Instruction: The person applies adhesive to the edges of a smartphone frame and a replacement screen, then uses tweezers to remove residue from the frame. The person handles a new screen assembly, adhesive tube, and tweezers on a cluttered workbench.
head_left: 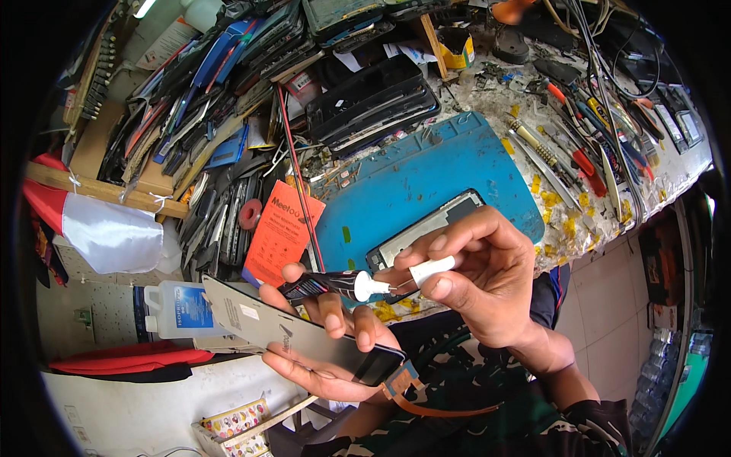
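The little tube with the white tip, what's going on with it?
A person's left hand holds the black tube together with a phone screen. The fingers of the right hand pinch a small white cap with a thin pin, just off the tube's tip. An opened phone lies on the blue mat behind.

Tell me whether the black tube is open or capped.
Open: the white cap is off the black tube's nozzle, held in the right hand, a thin pin showing between.
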{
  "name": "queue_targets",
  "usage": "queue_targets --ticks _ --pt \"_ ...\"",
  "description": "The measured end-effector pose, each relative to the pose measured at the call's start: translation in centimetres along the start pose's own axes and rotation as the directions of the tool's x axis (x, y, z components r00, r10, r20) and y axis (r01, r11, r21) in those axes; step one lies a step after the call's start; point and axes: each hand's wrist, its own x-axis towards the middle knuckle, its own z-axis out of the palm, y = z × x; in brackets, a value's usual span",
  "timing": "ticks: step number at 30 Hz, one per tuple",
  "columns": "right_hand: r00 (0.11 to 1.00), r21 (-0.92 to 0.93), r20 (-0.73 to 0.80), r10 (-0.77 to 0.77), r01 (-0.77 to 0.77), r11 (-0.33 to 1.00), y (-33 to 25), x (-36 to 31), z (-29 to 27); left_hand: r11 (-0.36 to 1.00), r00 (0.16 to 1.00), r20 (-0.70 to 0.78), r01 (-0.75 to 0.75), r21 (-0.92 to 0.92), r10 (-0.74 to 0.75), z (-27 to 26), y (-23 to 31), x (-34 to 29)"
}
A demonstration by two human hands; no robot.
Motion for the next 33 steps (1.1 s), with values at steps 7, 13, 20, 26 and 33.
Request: queue_targets --ticks 7,13,20,26,33 --pt "1.000 0.035 -0.012 0.002 -0.002 0.999 -0.04 -0.22 0.22 0.993 0.976 0.197 0.104 -0.049 -0.093 -0.46 0.26 0.12" --pt "1.000 0.012 -0.023 0.007 -0.006 1.000 -0.24 -0.27 0.22 1.000 1.000 0.005 0.009 -0.008 -0.009 -0.04 -0.13 -0.13" --pt "1.000 0.024 -0.016 0.009 -0.009 1.000 -0.24 -0.41 0.30 0.997 0.979 0.189 0.075 0.024 -0.078 -0.43 0.14 0.11" --pt "1.000 -0.005 -0.019 0.008 -0.008 1.000 -0.22 -0.43 0.23 0.996 0.979 0.182 0.079 0.049 -0.087 -0.69 0.42 -0.07" --pt "1.000 0.001 -0.023 0.011 -0.011 1.000 -0.14 -0.57 0.32 0.999 0.999 0.029 0.035 0.022 -0.036 -0.29 0.33 -0.22"
